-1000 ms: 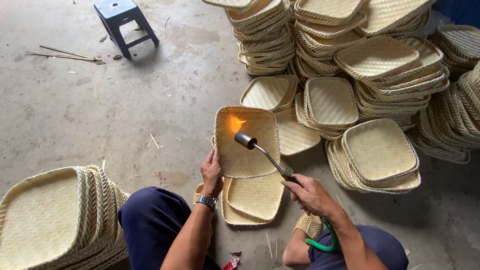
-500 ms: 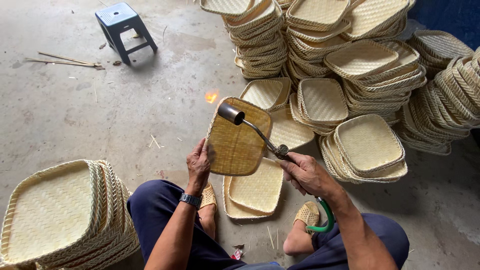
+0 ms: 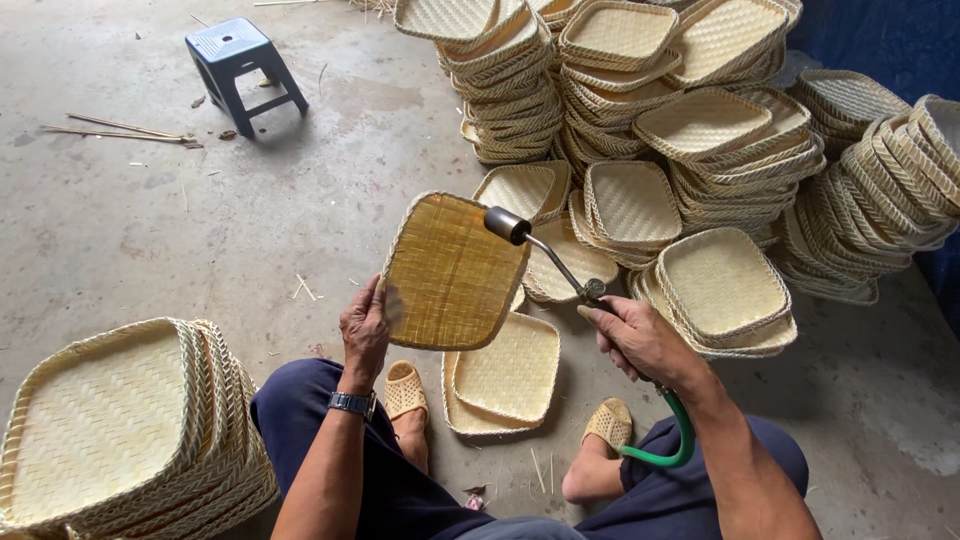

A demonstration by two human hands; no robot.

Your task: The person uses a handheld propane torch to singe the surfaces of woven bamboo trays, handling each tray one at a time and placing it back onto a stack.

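Grey concrete floor (image 3: 150, 230), blue plastic stool (image 3: 243, 60), daylight.

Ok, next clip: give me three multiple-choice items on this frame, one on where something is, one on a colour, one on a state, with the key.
1. Where is the small stool?
A. On the concrete floor at upper left
B. On top of the tray stacks
C. Between the person's feet

2. What colour is the hose below the right hand?
A. Red
B. Green
C. Yellow

3. How is the woven tray in the left hand held?
A. Lying flat on the floor
B. Stacked under other trays
C. Raised on edge, off the floor, near the torch nozzle

Key:
1 A, the stool stands alone on bare floor, away from the stacks.
2 B, a green loop curves by the right wrist.
3 C, the left hand grips the tray's lower left edge, with the torch's metal nozzle at its upper right edge.
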